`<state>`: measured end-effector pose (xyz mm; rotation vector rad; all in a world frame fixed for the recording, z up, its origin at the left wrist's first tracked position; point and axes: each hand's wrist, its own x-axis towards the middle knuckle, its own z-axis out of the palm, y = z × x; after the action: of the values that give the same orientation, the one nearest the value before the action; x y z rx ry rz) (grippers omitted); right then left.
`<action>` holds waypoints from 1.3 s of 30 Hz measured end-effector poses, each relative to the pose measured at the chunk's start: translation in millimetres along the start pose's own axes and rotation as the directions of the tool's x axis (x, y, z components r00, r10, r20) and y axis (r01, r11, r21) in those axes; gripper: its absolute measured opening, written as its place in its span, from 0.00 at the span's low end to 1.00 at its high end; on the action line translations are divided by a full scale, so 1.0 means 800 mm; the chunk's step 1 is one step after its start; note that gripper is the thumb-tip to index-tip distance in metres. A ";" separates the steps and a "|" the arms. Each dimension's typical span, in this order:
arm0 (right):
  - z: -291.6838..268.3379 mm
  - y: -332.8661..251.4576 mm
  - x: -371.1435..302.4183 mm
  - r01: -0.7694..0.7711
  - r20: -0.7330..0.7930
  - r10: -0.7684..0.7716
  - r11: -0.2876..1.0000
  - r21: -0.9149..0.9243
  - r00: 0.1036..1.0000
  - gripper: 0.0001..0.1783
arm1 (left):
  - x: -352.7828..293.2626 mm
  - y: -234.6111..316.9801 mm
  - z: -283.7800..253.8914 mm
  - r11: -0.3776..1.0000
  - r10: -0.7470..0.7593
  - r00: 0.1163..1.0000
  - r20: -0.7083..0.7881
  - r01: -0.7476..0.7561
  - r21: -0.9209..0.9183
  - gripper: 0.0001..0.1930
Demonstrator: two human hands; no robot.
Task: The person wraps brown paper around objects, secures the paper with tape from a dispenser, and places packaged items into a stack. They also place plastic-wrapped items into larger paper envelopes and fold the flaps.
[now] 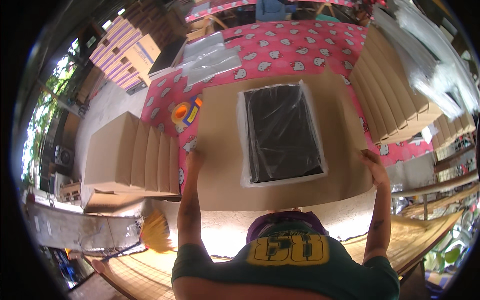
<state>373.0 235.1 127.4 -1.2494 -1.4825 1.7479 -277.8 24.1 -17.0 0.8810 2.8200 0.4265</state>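
A large sheet of brown paper (220, 150) lies on the pink table, its near edge bowed out past the table toward me. My left hand (194, 160) is closed on its left edge. Opposite, my right hand (371, 162) grips the right edge, with the fingers partly on top. On the sheet, between both hands and touching neither, rests a flat black rectangular item (285, 132) in a clear plastic bag; what it is cannot be made out. Just beyond my left hand sits a tape dispenser (187, 111) with an orange core, beside the sheet's left edge.
Folded brown-paper packages stand in a row at left (132, 157) and another row at right (392, 95), topped by clear plastic-wrapped items (425, 55). Clear plastic bags (212, 57) lie on the patterned pink tablecloth (280, 45). Stacked cartons (125, 52) and a straw broom (156, 231) are at left.
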 end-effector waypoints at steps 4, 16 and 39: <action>-0.012 0.029 0.014 0.081 -0.033 -0.084 0.994 -0.077 0.996 0.23 | 0.000 0.047 0.001 0.984 0.157 0.984 -0.082 -0.149 0.093 0.32; 0.019 0.033 -0.017 0.166 -0.118 -0.182 0.977 -0.133 0.976 0.30 | 0.146 0.099 -0.041 0.935 0.111 0.991 0.076 -0.130 0.329 0.31; 0.078 -0.019 0.008 0.272 0.084 -0.666 0.183 -0.945 0.741 0.34 | -0.254 0.054 -0.036 0.978 0.103 0.938 -0.330 -0.157 -0.140 0.29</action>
<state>312.6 215.4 138.4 -1.1898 -2.3781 0.0388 -96.3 -65.5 36.8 1.0515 2.9619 0.8843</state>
